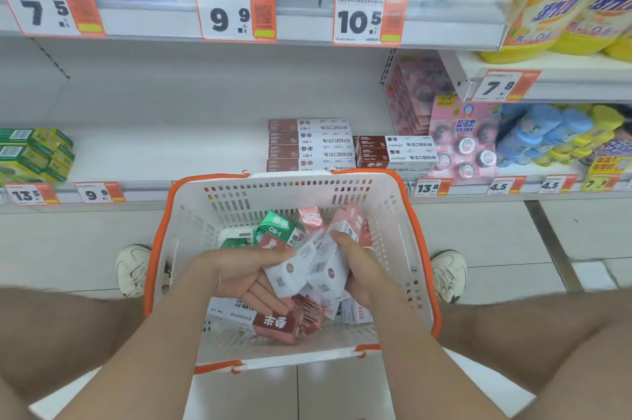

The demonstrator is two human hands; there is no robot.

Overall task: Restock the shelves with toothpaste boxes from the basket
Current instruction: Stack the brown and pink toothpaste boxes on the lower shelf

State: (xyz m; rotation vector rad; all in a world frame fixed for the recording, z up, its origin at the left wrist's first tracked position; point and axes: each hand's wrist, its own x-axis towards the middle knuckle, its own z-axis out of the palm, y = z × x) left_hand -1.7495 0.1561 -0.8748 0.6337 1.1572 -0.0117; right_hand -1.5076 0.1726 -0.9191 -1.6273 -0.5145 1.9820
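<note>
Two white toothpaste boxes (301, 270) are being held, or so it seems, since they overlap and are hard to count. The fingers (270, 300) of the left hand (239, 277) are lying almost straight under them, and its thumb is pressing down on top, so the boxes are being pinched. The fingers (342, 241) of the right hand (367, 274) are curling tight around the other side of the boxes.

Both hands are working low inside the basket (420, 248), which is white with an orange rim and is sitting on the floor. More boxes are lying loose in it: a green box (278, 226) and pink boxes (352, 217) at the far side, and a brown-red box (277, 325) at the near side, under the hands.

Two white shoes (133, 269) are standing on either side of the basket, and bare knees are showing at the bottom corners.

Behind the basket, the shelf (171, 152) is holding a stack of brown-and-white boxes (309, 145). A lower stack (393, 151) is sitting just beside it on the right. Green boxes (30, 152) are piling up at the far left of the same shelf.
</note>
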